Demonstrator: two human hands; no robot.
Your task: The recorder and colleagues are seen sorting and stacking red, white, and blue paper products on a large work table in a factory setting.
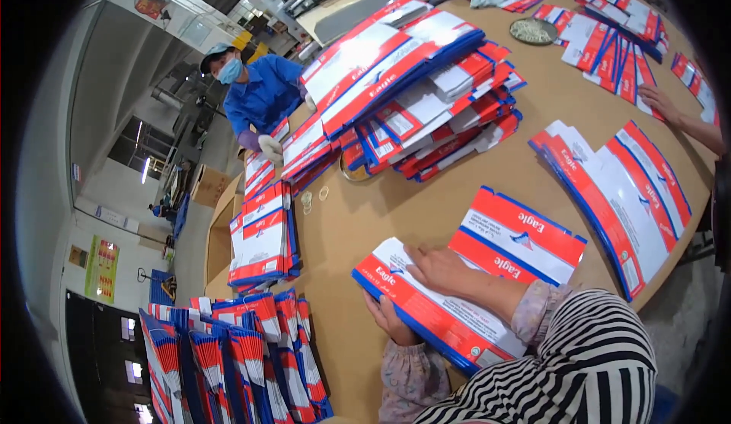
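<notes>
A flat red, white and blue printed carton blank (pixel 426 302) lies near the table's front edge. My right hand (pixel 440 268) presses flat on top of it, fingers spread. My left hand (pixel 388 319) grips its near long edge from below, thumb on the blue border. A second flat blank (pixel 521 235) of the same kind lies just behind it, partly tucked under.
A tall messy heap of the same blanks (pixel 415 81) fills the middle of the wooden table (pixel 358 226). Another stack (pixel 620 192) lies at the right. Folded cartons (pixel 263 237) and upright ones (pixel 236 355) stand at the left. A person in blue (pixel 255 93) works opposite; another person's hand (pixel 661 104) rests at far right.
</notes>
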